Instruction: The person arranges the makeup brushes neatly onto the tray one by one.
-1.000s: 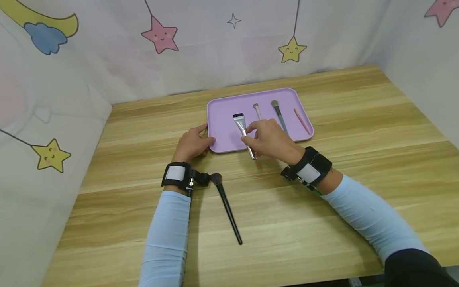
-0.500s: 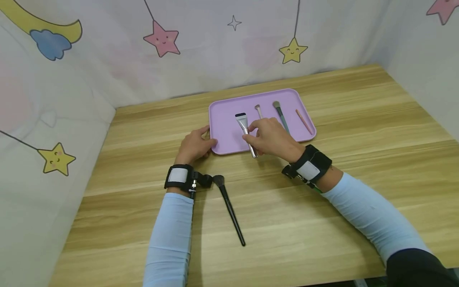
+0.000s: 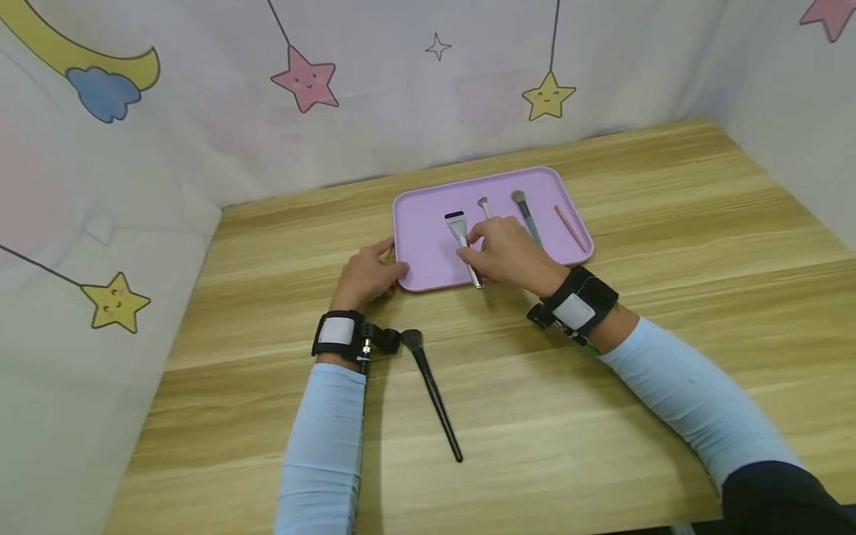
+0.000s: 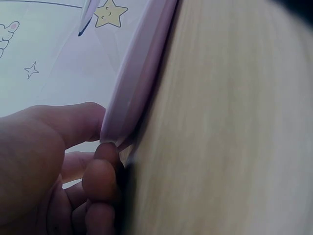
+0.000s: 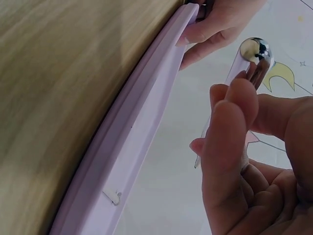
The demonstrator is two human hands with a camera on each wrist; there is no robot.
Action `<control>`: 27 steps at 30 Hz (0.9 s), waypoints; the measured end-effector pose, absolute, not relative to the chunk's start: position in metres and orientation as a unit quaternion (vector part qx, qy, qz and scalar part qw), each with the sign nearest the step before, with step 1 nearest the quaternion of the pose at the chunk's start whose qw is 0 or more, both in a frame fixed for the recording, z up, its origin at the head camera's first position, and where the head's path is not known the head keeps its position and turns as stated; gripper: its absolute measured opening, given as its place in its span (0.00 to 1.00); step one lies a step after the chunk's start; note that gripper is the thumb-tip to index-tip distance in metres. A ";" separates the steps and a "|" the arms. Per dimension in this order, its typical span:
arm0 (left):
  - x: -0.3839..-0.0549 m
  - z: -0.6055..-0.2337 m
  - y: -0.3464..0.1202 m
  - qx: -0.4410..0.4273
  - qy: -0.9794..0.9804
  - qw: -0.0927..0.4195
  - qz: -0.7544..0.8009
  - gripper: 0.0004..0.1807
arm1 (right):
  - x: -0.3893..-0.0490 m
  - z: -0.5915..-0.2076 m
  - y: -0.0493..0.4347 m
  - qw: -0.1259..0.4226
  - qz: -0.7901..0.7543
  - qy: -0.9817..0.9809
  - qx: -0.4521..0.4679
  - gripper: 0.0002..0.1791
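Observation:
My right hand [image 3: 511, 253] pinches a flat-headed makeup brush [image 3: 457, 225] by its shiny silver handle. In the head view this brush overlaps the near edge of the lilac tray [image 3: 424, 241], dark bristles pointing away. Close up in the right wrist view, the handle's rounded chrome end [image 5: 264, 56] sticks out past the thumb and fingers. At the tray's near left corner my left hand [image 3: 364, 275] grips the rim [image 4: 132, 83], thumb on top and fingers curled against the outside. The right hand hides the lower part of a small pale brush [image 3: 484, 203] on the tray.
A green-handled brush [image 3: 524, 210] and a thin pinkish stick [image 3: 570, 228] lie on the tray's right side. A long black brush [image 3: 435, 401] rests on the wooden table [image 3: 568, 431], near the left wrist. Behind the table hangs a star-patterned cloth [image 3: 374, 111].
The head view has shifted slightly. The silver brush's handle end has moved a little farther in over the tray's near edge. Both hands keep their holds.

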State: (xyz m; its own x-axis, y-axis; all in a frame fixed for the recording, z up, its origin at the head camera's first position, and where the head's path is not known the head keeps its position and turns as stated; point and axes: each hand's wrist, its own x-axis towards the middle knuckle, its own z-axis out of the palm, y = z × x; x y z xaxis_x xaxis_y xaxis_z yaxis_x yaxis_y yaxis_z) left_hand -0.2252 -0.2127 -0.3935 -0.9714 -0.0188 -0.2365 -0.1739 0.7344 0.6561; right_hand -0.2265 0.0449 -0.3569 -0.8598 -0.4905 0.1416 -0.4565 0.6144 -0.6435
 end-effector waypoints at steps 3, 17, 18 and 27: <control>-0.224 -0.393 -0.212 -0.055 0.925 0.106 0.361 0.39 | -0.228 -0.358 0.044 0.022 -0.345 0.901 -0.261 0.17; -0.224 -0.393 -0.213 -0.055 0.927 0.106 0.355 0.38 | -0.238 -0.362 0.041 0.040 -0.345 0.908 -0.236 0.16; -0.223 -0.393 -0.214 -0.055 0.927 0.104 0.355 0.39 | -0.238 -0.362 0.040 0.044 -0.345 0.908 -0.235 0.17; -0.224 -0.394 -0.214 -0.053 0.927 0.099 0.357 0.38 | -0.247 -0.366 0.036 0.065 -0.342 0.913 -0.212 0.17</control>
State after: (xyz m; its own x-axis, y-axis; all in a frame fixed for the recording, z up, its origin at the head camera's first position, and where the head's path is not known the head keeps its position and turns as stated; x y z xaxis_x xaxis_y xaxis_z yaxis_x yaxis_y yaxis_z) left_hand -0.2237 -0.2139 -0.3936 -0.9750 -0.0271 -0.2206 -0.1681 0.7390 0.6524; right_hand -0.2473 0.0359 -0.3660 -0.9018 -0.4315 0.0257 -0.3420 0.6759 -0.6529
